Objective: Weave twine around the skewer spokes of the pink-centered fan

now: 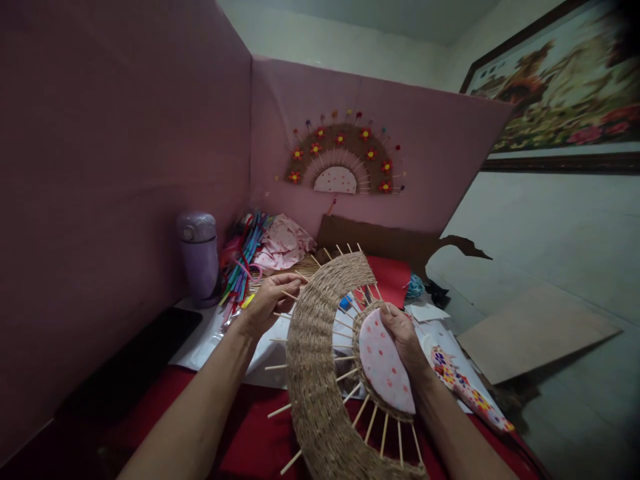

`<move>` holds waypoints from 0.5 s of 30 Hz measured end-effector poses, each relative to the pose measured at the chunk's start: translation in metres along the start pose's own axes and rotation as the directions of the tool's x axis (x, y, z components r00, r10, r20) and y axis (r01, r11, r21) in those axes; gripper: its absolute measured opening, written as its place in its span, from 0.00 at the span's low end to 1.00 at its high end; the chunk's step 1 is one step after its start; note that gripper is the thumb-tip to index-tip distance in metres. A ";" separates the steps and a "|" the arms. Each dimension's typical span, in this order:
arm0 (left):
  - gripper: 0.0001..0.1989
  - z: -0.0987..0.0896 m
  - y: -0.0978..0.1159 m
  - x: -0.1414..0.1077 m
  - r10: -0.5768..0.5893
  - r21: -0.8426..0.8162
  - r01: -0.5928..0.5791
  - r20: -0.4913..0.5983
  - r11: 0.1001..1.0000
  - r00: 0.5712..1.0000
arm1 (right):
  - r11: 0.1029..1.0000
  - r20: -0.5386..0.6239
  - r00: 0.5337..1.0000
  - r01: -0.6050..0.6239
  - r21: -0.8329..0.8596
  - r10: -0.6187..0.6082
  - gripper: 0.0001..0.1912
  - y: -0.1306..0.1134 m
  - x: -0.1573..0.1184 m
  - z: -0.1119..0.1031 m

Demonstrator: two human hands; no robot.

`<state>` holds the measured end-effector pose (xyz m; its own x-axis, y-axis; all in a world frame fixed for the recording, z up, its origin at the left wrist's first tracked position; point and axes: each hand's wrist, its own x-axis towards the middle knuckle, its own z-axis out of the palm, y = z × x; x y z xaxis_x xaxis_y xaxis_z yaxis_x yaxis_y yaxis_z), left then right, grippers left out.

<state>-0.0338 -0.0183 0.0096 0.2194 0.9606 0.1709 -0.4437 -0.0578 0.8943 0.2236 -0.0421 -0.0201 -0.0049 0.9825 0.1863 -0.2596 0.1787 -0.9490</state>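
A half-round woven twine piece [315, 353] is held up, tilted, in front of me. Thin wooden sticks [345, 358] run through its broad band and join a half-disc covered in pink spotted fabric [383, 363]. My right hand [405, 333] grips this half-disc at its upper right, the thumb on its front and the other fingers hidden behind. At the band's upper left outer edge, my left hand [273, 300] is closed, thumb and fingertips pinching a stick end. Other stick ends jut out below that hand.
A similar half-round piece with red flowers [340, 139] hangs on the pink board behind. A lilac tumbler [199, 260], coloured pipe cleaners [245, 257] and crumpled pink fabric [285, 241] stand at back left. A flower-patterned glue gun [470, 390] lies at right, beside cardboard [537, 330].
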 end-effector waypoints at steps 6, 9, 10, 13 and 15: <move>0.11 0.000 0.004 0.000 0.005 0.049 -0.005 -0.010 0.999 1.000 | 0.997 -0.017 0.999 0.026 -0.079 -0.028 0.14 0.000 0.001 -0.001; 0.12 -0.001 0.006 0.001 -0.010 0.079 0.014 -0.054 0.997 0.999 | 0.996 -0.009 1.000 0.023 -0.084 -0.024 0.14 0.001 0.003 -0.002; 0.12 -0.002 0.006 0.001 -0.013 0.088 0.018 -0.056 0.996 0.998 | 0.996 -0.009 1.000 0.019 -0.082 -0.020 0.14 0.001 0.004 -0.002; 0.12 -0.003 0.004 0.003 0.022 0.174 -0.006 -0.089 0.985 0.996 | 0.997 -0.010 1.000 0.018 -0.076 -0.019 0.14 0.003 0.006 -0.003; 0.09 -0.002 0.002 0.005 0.104 0.275 -0.061 -0.142 0.959 0.984 | 0.996 -0.012 0.999 0.029 -0.079 -0.030 0.14 0.004 0.008 -0.003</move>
<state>-0.0350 -0.0128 0.0115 0.0463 0.9783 0.2021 -0.2002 -0.1892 0.9613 0.2259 -0.0336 -0.0230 0.0144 0.9772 0.2118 -0.1829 0.2108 -0.9603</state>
